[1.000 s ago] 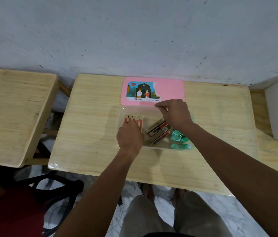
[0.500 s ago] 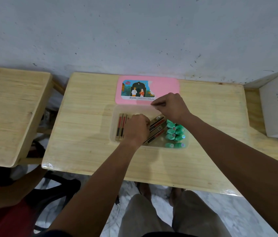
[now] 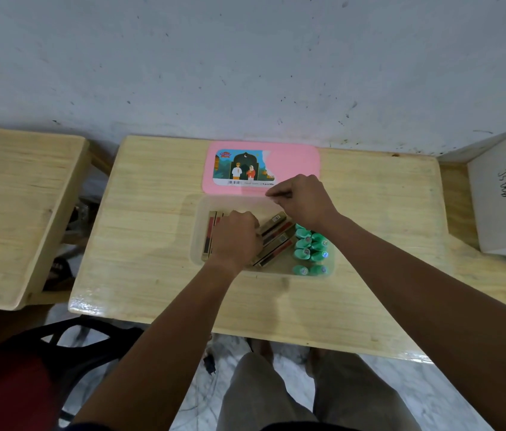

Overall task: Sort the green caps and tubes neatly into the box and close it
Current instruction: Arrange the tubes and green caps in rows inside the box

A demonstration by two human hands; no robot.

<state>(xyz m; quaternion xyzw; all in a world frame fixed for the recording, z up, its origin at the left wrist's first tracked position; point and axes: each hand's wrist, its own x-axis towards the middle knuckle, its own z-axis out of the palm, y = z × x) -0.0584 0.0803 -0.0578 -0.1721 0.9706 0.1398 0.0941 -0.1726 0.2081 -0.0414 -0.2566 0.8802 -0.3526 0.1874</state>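
Since a half-second before, my left hand (image 3: 235,236) had slid rightward over the upright row of tubes (image 3: 211,234) at the box's left end, until its knuckles met the slanted tubes (image 3: 276,241) in the middle; my right hand (image 3: 299,200) had barely shifted at the far rim. My left fingers were curled into a loose fist, pressed against the slanted pile; whether they pinched one I could not tell. My right fingers were bunched together, tips close, seemingly nipping something small, too fine to make out. Everything sat inside the clear box (image 3: 195,244) on the wooden table (image 3: 369,290): the green caps (image 3: 310,247) clustered at the right end, just beside my right wrist, the pink lid (image 3: 295,160) lying flat beyond the box against the wall. The slanted tubes ran long axis from near-left to far-right, leaning across the box, while the sorted ones pointed straight away from me. My left hand was nearer; I judged the next move was turning them parallel.
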